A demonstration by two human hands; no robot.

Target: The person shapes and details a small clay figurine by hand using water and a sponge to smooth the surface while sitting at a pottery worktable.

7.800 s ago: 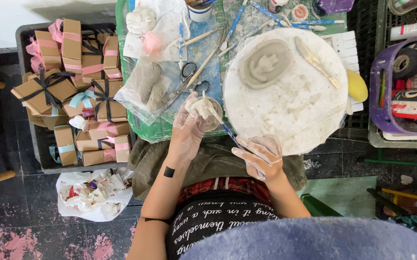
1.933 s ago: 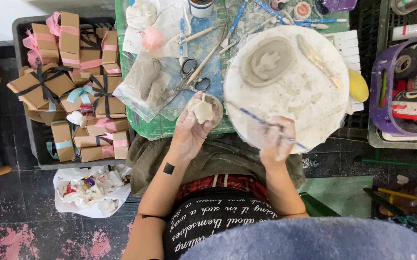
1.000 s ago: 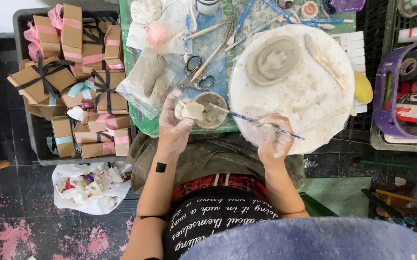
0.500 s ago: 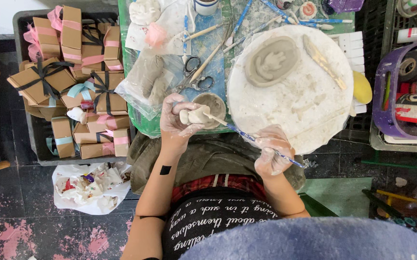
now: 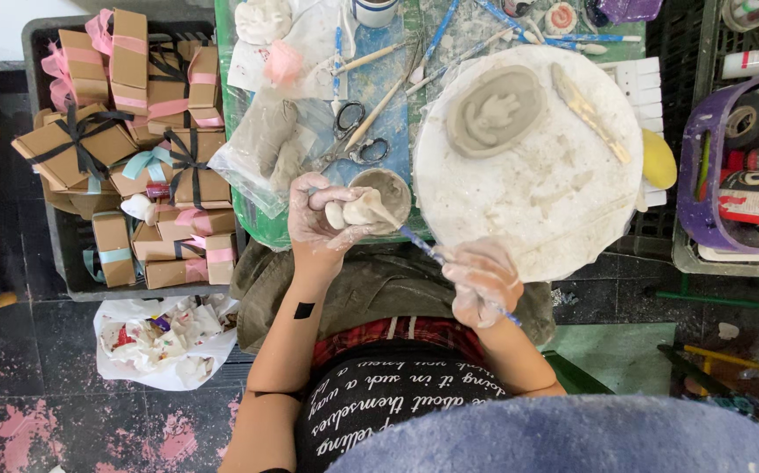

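At the near edge of the green work table [image 5: 248,223], a small pale clay piece [image 5: 355,210] is held in the left hand [image 5: 320,217], whose clay-smeared fingers are curled tightly around it, just beside a small round bowl [image 5: 390,189] of grey slip. A thin blue-handled brush [image 5: 449,267] is pinched in the right hand [image 5: 483,280], the fingers being closed together on its shaft near the lower end, while its tip is laid against the clay piece in the other hand. Both hands are coated with pale clay. To the right of the bowl, a large round white board [image 5: 563,201] is seen, and an oval clay slab [image 5: 493,109] with a raised hand-shaped relief lies on its upper part; a long flat wooden modelling tool [image 5: 590,114] rests on the board beside the slab. Above the bowl, a pair of scissors [image 5: 353,140] and several brushes are scattered over the table, and a clear plastic bag of grey clay [image 5: 270,153] lies to the left of them. A dark crate [image 5: 47,52] of brown gift boxes [image 5: 130,48] tied with pink, blue and black ribbons stands on the left, apart from the hands. A crumpled white plastic bag [image 5: 165,337] of scraps lies on the floor below the crate, and a purple basket [image 5: 703,175] of containers sits at the right edge.
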